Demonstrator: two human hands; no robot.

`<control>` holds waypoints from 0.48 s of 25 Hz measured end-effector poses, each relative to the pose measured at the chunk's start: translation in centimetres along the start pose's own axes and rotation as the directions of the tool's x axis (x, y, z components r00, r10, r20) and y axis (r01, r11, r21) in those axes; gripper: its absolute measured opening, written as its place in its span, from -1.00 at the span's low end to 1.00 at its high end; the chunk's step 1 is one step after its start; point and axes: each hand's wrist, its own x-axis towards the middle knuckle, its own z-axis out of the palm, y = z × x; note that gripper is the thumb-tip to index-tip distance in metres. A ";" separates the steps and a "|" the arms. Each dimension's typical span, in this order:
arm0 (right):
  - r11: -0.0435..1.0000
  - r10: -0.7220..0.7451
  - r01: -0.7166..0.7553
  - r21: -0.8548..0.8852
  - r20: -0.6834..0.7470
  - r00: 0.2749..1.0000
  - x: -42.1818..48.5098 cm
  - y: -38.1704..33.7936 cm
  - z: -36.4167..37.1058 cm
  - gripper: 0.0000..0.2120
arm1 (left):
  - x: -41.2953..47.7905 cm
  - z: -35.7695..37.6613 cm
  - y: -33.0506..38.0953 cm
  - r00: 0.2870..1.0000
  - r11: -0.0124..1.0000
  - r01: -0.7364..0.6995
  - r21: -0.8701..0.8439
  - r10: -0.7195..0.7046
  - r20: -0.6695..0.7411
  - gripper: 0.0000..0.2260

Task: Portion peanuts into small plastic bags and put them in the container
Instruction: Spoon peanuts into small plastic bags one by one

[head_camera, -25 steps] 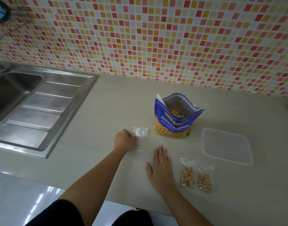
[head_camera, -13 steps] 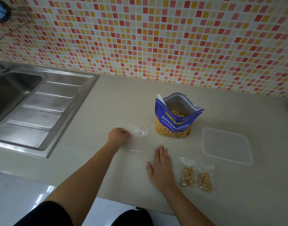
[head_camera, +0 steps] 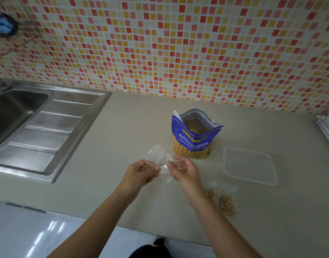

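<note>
At the centre of the frame, an empty clear plastic bag (head_camera: 158, 157) is held above the counter (head_camera: 133, 125). It is pinched at its left edge by the thumb and fingers of the left hand (head_camera: 139, 174) and gripped at its right edge by the curled fingers of the right hand (head_camera: 186, 170). Just behind it, an opened blue peanut pouch (head_camera: 193, 144) is stood upright, with a white handle (head_camera: 178, 116) protruding. A clear shallow container (head_camera: 249, 165) is laid to the right. Two filled bags (head_camera: 227, 202) are seen beside the right wrist. A steel sink (head_camera: 38, 127) is set at the left.
</note>
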 end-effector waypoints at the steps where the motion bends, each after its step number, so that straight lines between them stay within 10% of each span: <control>1: 1.000 -0.030 0.031 0.006 -0.023 0.999 -0.2 -0.4 -0.3 -0.70 | -0.4 0.4 -0.1 1.000 1.000 -0.012 0.012 0.012 0.004 -0.90; 12: 0.995 -0.102 0.102 0.006 0.104 0.989 -2.7 -4.0 -4.7 -0.54 | -1.8 1.9 2.3 0.996 0.998 -0.060 -0.025 0.061 0.063 -0.89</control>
